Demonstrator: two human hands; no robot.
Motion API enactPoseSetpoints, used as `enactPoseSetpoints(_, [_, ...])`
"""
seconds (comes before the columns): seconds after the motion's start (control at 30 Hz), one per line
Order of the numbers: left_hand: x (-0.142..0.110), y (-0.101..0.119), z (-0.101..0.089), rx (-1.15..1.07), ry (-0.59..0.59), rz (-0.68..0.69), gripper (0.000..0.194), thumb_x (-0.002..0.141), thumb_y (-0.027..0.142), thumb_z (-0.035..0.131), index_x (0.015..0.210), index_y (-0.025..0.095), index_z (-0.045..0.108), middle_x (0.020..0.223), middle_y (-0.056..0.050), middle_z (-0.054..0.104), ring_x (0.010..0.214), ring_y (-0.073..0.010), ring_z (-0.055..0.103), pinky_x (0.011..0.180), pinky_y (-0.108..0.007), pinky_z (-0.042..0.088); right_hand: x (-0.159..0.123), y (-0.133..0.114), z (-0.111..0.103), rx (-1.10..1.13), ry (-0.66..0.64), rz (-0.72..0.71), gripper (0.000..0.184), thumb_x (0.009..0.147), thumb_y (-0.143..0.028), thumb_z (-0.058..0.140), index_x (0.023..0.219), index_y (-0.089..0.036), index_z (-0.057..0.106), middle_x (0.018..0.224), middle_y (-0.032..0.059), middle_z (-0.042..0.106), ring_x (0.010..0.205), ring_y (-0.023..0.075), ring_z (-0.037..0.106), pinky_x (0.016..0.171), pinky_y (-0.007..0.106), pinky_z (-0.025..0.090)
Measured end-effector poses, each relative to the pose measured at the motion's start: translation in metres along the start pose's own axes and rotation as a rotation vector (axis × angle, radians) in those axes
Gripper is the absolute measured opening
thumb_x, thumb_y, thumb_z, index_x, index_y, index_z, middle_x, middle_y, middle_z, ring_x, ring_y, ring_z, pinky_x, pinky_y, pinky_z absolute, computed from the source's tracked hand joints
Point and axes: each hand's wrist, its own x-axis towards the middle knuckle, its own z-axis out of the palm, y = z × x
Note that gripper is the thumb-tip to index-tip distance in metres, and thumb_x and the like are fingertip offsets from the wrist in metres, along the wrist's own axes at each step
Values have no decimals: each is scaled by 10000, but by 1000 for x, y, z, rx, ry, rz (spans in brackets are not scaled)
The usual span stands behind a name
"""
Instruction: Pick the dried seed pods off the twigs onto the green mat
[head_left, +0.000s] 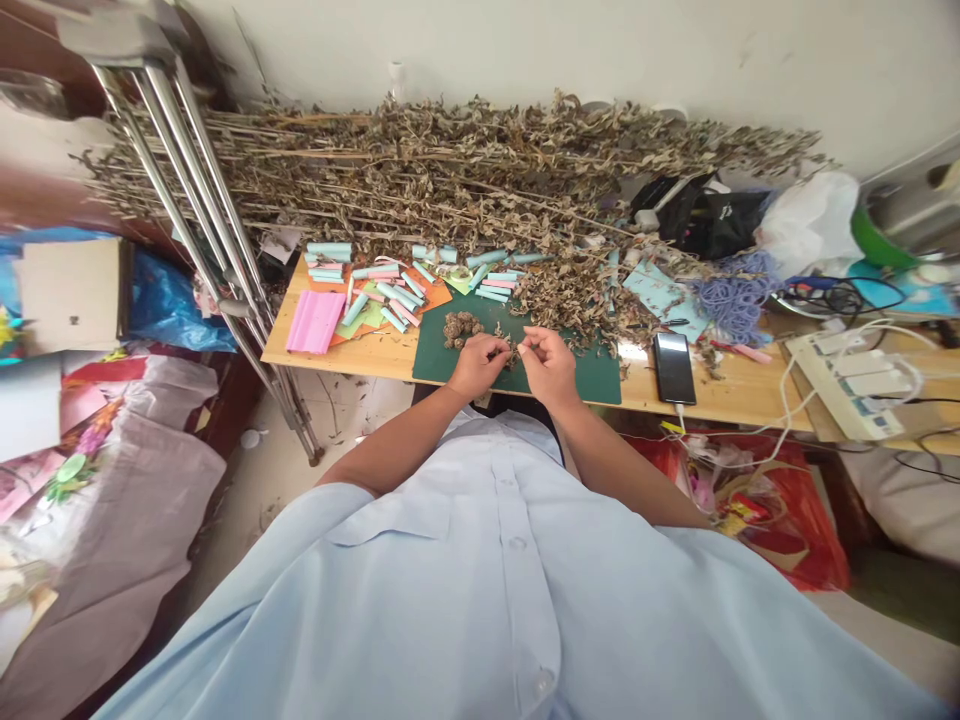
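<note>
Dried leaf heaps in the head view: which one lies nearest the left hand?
The small compact clump on the green mat, just beyond the left hand. The other heap is far larger and looser, spreading over the mat's far edge beyond the right hand.

left hand [474,366], right hand [550,367], pinching (nearly touching)

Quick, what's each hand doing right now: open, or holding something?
Left hand: closed, pinching a small dried leafy sprig.
Right hand: closed, pinching the same sprig.
</note>
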Motion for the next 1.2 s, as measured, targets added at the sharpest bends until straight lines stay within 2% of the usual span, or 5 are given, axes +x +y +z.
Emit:
enactPoseSetpoints(0.23, [-2,-2,1,-48,49,-6,151,936,215,582,835,183,690,835,-39,682,849,-168,618,850,-325,485,-20,-1,-18,-39,-499,20,176,837,-337,661,948,-217,725,731,-2,685,552,119,512,547,257,405])
enactPoseSetpoints(0.3, [-2,-4,1,-70,57,15,145,940,213,580,867,184,702,858,-45,693,867,-169,627,858,-327,492,-22,0,-19,-103,-542,-6,169,835,-333,664,938,-224,742,765,9,720,592,135,559,589,267,428])
enactPoseSetpoints(0.63, [-1,-8,1,-99,21,88,134,941,234,608,930,205,739,890,-50,720,883,-173,641,861,-337,502,8,5,-6,87,-55,201,200,794,-373,693,885,-194,706,726,-2,676,588,128,565,596,277,466])
enactPoseSetpoints(1.0, [0,-5,1,-89,-41,139,119,900,260,659,809,197,704,800,-37,696,820,-177,617,845,-357,482,34,7,7,323,-94,326,350,698,-321,743,1014,-197,661,761,-25,668,459,69,482,449,235,403])
enactPoseSetpoints(1.2, [-2,-3,1,-105,24,11,84,864,238,680,807,185,649,822,-22,657,813,-162,598,800,-314,487,30,1,7,327,-44,340,319,691,-343,750,959,-197,660,703,-32,643,462,75,473,441,233,384])
